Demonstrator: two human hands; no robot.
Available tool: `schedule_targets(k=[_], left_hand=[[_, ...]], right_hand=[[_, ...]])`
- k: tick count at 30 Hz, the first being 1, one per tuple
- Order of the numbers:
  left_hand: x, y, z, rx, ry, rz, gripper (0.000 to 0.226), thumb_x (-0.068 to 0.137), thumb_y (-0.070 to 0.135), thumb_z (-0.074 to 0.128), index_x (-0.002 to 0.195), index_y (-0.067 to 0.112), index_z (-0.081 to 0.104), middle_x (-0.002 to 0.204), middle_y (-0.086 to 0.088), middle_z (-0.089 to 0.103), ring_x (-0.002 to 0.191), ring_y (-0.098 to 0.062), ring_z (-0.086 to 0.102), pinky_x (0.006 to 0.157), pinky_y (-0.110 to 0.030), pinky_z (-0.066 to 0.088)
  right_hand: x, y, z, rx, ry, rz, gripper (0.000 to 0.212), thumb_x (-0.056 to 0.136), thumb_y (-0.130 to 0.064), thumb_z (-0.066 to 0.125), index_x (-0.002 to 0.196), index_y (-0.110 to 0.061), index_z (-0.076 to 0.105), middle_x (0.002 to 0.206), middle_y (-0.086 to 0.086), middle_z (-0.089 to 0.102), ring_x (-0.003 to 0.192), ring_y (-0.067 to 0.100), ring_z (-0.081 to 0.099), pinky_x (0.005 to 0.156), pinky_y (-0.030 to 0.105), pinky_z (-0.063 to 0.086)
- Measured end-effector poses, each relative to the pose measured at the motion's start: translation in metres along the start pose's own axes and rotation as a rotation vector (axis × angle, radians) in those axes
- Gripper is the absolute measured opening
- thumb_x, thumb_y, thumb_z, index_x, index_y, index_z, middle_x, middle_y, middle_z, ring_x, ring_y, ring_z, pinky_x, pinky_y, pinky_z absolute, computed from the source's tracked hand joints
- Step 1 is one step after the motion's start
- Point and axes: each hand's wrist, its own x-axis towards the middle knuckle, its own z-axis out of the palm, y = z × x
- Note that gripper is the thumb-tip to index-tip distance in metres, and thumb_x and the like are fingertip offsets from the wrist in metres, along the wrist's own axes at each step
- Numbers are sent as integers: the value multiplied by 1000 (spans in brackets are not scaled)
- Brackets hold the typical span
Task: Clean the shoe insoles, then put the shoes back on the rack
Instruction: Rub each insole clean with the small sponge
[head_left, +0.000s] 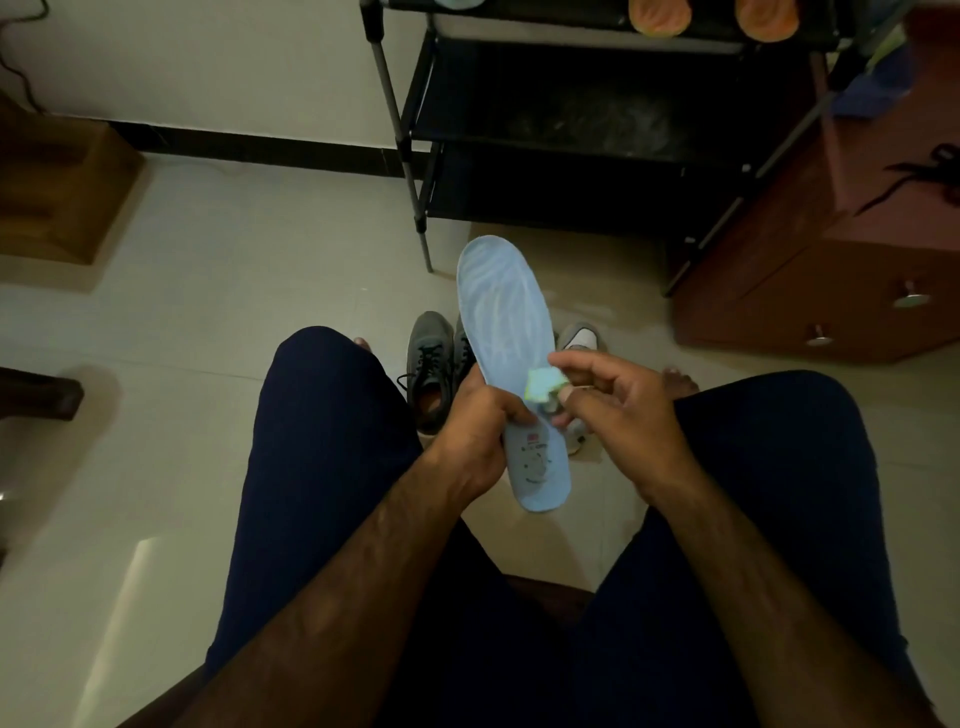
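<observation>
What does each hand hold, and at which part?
Left hand grips the blue insole near its heel end; right hand pinches a small green cloth.

Pale blue insole (501, 332) was held above the floor, toe pointing away toward the rack (571, 119), printed heel nearest. A small folded green-white cloth (540, 387) touched its right edge. Grey laced shoes (430, 358) stood on the floor beneath. Two orange insoles (658, 18) lay on the black rack's upper shelf.

Pale tiled floor (208, 312) bears grey shoes (431, 358), a black rack (571, 124) and a brown cabinet (831, 291)
</observation>
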Motion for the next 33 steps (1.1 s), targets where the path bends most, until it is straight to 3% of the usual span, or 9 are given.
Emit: schedule_targets(k=[4, 10, 14, 17, 21, 23, 26, 29, 33], left_hand=[[-2, 0, 3, 0, -4, -7, 74, 72, -27, 42, 139, 3, 55, 126, -28, 66, 116, -47, 64, 86, -49, 60], [-7, 1, 5, 62, -74, 13, 63, 75, -28, 42, 130, -2, 59, 111, -24, 70, 105, -41, 69, 85, -48, 59], [-7, -1, 7, 8, -84, -22, 72, 65, -23, 41, 132, -2, 57, 111, -26, 68, 99, -42, 66, 82, -47, 57], [-4, 1, 4, -74, -79, -40, 75, 63, -17, 41, 135, -4, 56, 117, -30, 64, 103, -45, 61, 91, -51, 50], [-3, 0, 6, -121, -67, -56, 74, 70, -24, 34, 139, -4, 52, 126, -30, 66, 109, -47, 66, 91, -51, 58], [-3, 0, 7, -116, -64, -44, 74, 72, -26, 35, 140, -2, 51, 128, -32, 64, 113, -49, 65, 92, -52, 59], [-3, 2, 6, -126, -74, -31, 73, 74, -29, 34, 141, -3, 50, 125, -29, 67, 112, -45, 68, 89, -48, 60], [-3, 3, 5, -161, -91, -37, 74, 74, -33, 31, 140, -6, 51, 125, -28, 67, 113, -41, 69, 88, -44, 61], [-2, 2, 7, -185, -93, -42, 76, 73, -35, 29, 138, -4, 53, 135, -29, 62, 123, -42, 63, 98, -48, 57]], right_hand=[[-2, 8, 5, -134, -19, -12, 38, 91, -12, 78, 127, -18, 72, 112, -5, 77, 96, 19, 76, 88, 41, 63], [-2, 9, 11, -158, 49, 15, 31, 87, -26, 83, 117, -22, 75, 104, -6, 78, 89, 14, 76, 83, 41, 64], [4, 8, 12, -54, 73, 57, 23, 92, -7, 75, 112, -18, 74, 100, 4, 76, 78, 19, 77, 74, 37, 63], [5, 4, 10, -14, 90, 69, 24, 90, -5, 77, 112, -13, 69, 101, 9, 73, 75, 22, 77, 68, 30, 63], [8, 11, 11, -347, 200, -90, 19, 84, -15, 84, 93, -28, 72, 98, -10, 64, 79, 4, 69, 72, 27, 61], [10, 9, 11, -444, 241, -128, 16, 85, -21, 83, 92, -31, 73, 94, -12, 61, 78, 0, 64, 70, 25, 58], [7, 12, 12, -575, 216, -181, 15, 88, -31, 79, 102, -34, 76, 96, -13, 65, 79, 4, 63, 72, 34, 59], [-1, 15, 14, -671, 157, -192, 33, 86, -38, 79, 118, -38, 71, 106, -13, 65, 88, 12, 65, 76, 39, 60], [0, 14, 12, -689, 190, -231, 29, 89, -31, 76, 117, -35, 73, 108, -8, 68, 91, 16, 66, 77, 42, 59]])
